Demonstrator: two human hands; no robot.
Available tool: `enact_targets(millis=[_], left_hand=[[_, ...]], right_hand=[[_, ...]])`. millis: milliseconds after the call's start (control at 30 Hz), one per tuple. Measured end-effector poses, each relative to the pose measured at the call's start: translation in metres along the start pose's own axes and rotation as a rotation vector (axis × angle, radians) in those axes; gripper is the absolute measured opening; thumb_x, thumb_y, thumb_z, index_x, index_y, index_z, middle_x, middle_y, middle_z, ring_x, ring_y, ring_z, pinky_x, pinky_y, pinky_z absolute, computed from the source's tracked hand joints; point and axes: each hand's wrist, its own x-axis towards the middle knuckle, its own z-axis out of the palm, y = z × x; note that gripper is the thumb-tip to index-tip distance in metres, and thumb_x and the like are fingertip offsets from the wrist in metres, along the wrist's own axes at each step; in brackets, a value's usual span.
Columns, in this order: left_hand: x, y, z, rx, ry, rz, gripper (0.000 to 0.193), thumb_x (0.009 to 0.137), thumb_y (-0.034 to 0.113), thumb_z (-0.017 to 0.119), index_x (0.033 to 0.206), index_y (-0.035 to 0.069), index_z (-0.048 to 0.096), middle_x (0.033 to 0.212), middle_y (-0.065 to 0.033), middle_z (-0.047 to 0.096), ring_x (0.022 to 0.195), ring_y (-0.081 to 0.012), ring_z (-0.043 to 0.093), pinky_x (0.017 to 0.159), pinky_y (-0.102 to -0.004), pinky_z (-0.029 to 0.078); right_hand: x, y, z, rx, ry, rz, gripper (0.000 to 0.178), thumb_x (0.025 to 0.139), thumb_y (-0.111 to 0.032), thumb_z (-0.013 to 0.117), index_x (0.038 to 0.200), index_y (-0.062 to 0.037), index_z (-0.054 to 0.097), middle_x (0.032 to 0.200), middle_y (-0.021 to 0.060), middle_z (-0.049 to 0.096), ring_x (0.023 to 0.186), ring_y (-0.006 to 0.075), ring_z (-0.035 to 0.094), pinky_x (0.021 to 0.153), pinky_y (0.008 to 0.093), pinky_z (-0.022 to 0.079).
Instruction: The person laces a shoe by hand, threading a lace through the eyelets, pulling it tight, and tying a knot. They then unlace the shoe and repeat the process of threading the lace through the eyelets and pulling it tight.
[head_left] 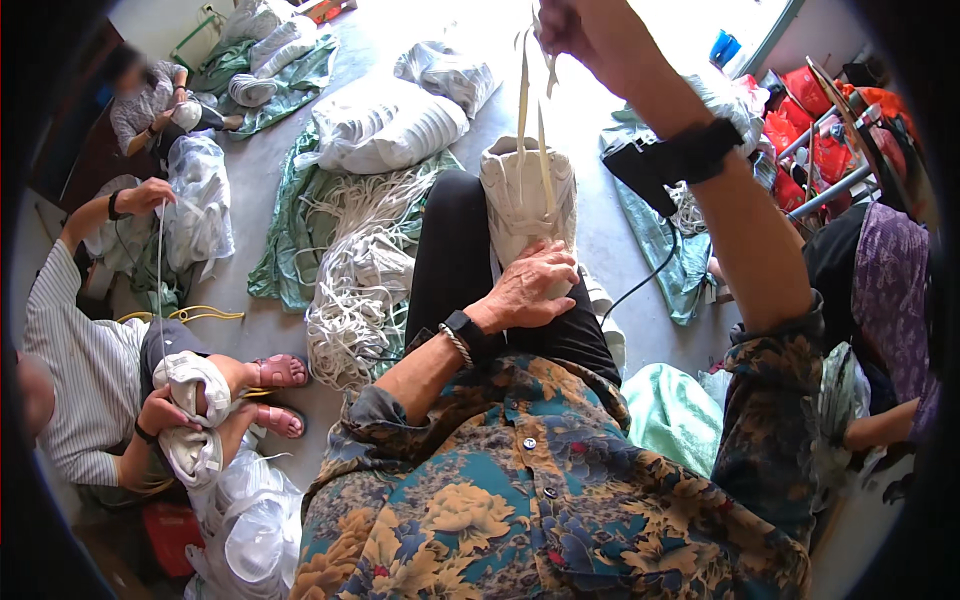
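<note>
Underfoot: grey floor, strewn with bagged white bundles.
Left of the knees: white lace heap on green sheeting.
At the knees: pale shoe.
Left hand: holding shoe's near end.
Right hand: raised, holding taut laces.

teal-tan floral shirt | black trousers | black wrist straps | twisted bracelet
</note>
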Motion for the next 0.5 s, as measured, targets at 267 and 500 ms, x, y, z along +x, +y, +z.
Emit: enact_targets(millis=[267,500], left_hand=[[0.003,-0.015,-0.030,-0.006,0.616,-0.377,0.008,0.075,0.005,0.055,0.079,0.001,0.061,0.078,-0.0139,0.058,0.075,-0.0318,0.058,0.069,-0.0388,0.047],[0.010,-0.027,-0.031,0.202,0.549,-0.421,0.011,0.074,0.005,0.054,0.083,-0.001,0.059,0.081,-0.0160,0.058,0.077,-0.0331,0.059,0.069,-0.0391,0.047]], right_hand=[[-0.079,0.110,-0.050,-0.448,0.099,0.465,0.025,0.093,-0.017,0.042,0.080,-0.0035,0.057,0.056,0.0004,0.052,0.046,0.0076,0.050,0.041,0.0215,0.041],[-0.123,0.129,-0.041,-0.640,-0.132,0.502,0.025,0.093,-0.022,0.048,0.077,-0.0039,0.058,0.052,-0.0003,0.051,0.043,0.0066,0.049,0.040,0.0205,0.040]])
